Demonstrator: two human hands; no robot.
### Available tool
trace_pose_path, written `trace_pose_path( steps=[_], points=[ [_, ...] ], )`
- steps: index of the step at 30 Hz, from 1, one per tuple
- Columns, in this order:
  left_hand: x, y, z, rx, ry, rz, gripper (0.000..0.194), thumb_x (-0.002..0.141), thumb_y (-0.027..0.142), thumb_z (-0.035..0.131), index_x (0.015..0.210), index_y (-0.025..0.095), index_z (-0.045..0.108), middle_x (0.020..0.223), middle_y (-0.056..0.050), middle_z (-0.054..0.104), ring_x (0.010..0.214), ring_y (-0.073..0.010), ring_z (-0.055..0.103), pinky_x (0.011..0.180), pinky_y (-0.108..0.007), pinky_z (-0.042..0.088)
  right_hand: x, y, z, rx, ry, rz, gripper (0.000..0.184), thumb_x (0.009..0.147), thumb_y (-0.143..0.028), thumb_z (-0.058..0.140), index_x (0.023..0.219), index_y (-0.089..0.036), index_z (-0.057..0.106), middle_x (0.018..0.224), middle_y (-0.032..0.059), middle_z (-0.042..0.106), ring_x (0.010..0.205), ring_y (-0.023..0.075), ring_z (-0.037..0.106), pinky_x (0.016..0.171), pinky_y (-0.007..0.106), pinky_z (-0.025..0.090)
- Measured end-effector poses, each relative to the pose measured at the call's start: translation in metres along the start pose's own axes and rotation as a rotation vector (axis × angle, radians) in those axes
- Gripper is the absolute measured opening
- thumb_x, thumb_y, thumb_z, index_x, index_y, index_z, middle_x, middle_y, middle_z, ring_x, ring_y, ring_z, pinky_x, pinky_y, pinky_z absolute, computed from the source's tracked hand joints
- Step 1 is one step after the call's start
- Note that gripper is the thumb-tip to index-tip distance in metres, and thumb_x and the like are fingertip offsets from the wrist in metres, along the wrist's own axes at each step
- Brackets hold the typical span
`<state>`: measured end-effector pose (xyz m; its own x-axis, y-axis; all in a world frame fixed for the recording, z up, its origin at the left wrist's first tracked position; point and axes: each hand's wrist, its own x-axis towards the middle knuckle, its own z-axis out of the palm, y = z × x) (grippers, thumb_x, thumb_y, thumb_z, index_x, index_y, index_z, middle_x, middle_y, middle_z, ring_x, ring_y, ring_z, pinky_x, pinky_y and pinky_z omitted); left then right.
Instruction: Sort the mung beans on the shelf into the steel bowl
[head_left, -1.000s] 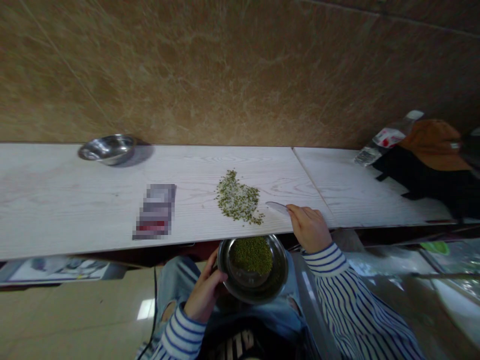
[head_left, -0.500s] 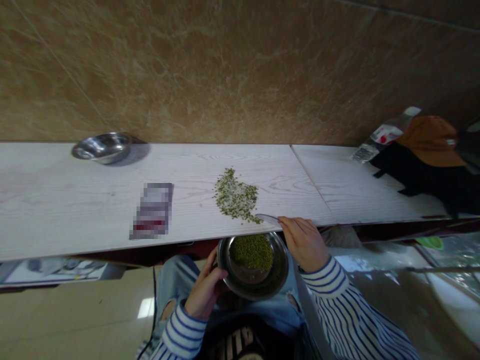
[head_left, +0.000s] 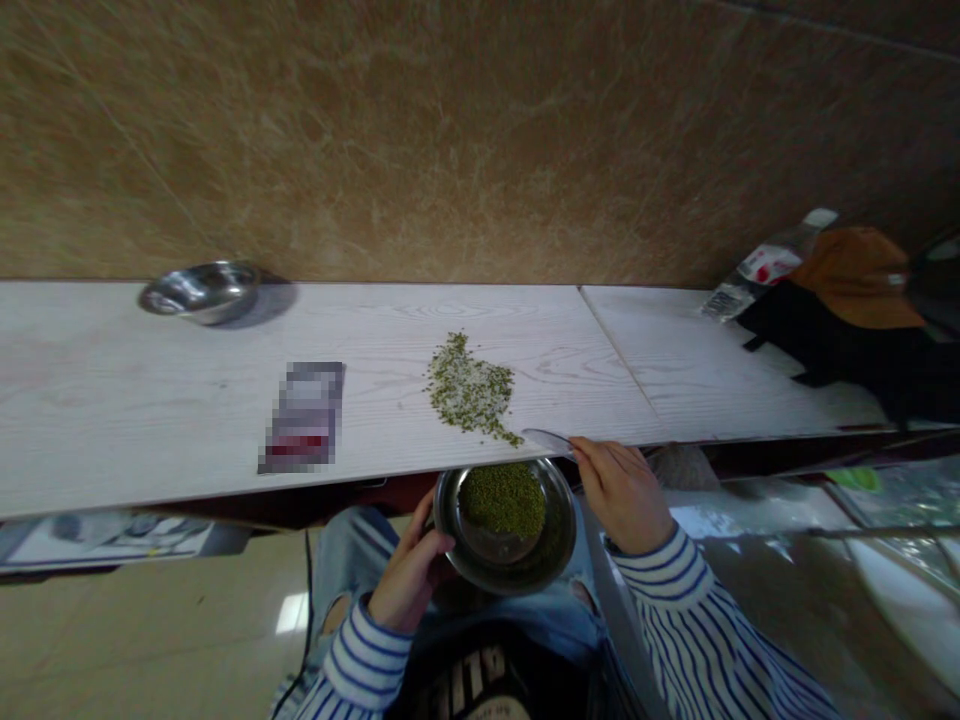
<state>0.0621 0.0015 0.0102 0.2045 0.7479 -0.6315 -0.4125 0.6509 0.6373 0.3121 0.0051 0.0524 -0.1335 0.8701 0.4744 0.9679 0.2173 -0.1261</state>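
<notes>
Slim, silvery, metal-looking blade (head_left: pixel 546 439) is clamped in the grip of the right hand (head_left: pixel 622 495), long axis pointed leftward, tip just beside loose green-and-white grain pile (head_left: pixel 471 392) on white wood-grain desk (head_left: pixel 386 415). Round steel bowl (head_left: pixel 561 520) is held at left rim by left hand (head_left: pixel 412 580), below desk edge.

Brown marbled wall (head_left: pixel 450 140), whitish wood-grain counter (head_left: pixel 386 400), glossy beige tiled floor (head_left: pixel 150 630), bright light reflection (head_left: pixel 292 613)
</notes>
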Motion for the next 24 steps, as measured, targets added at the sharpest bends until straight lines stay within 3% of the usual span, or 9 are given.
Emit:
trace_pose_path(
  steps=[13, 24],
  points=[
    [0.000, -0.002, -0.001, 0.011, 0.031, 0.003, 0.071, 0.058, 0.012, 0.059, 0.127, 0.026, 0.048, 0.095, -0.002, 0.065, 0.070, -0.0163, 0.056, 0.058, -0.029, 0.046, -0.001, -0.008, -0.001, 0.045, -0.005, -0.015, 0.023, 0.089, -0.020, 0.042, 0.103, -0.015, 0.059, 0.087, 0.0075, 0.067, 0.081, 0.0171, 0.060, 0.076, 0.032, 0.042],
    [0.004, -0.004, -0.006, 0.003, -0.025, 0.004, 0.074, 0.060, 0.011, 0.058, 0.130, 0.027, 0.044, 0.092, -0.002, 0.065, 0.072, -0.0174, 0.057, 0.060, -0.031, 0.048, -0.001, -0.012, -0.002, 0.042, 0.001, -0.026, 0.023, 0.089, -0.019, 0.041, 0.104, -0.016, 0.058, 0.087, 0.0077, 0.068, 0.081, 0.0175, 0.060, 0.076, 0.032, 0.042]
  ],
)
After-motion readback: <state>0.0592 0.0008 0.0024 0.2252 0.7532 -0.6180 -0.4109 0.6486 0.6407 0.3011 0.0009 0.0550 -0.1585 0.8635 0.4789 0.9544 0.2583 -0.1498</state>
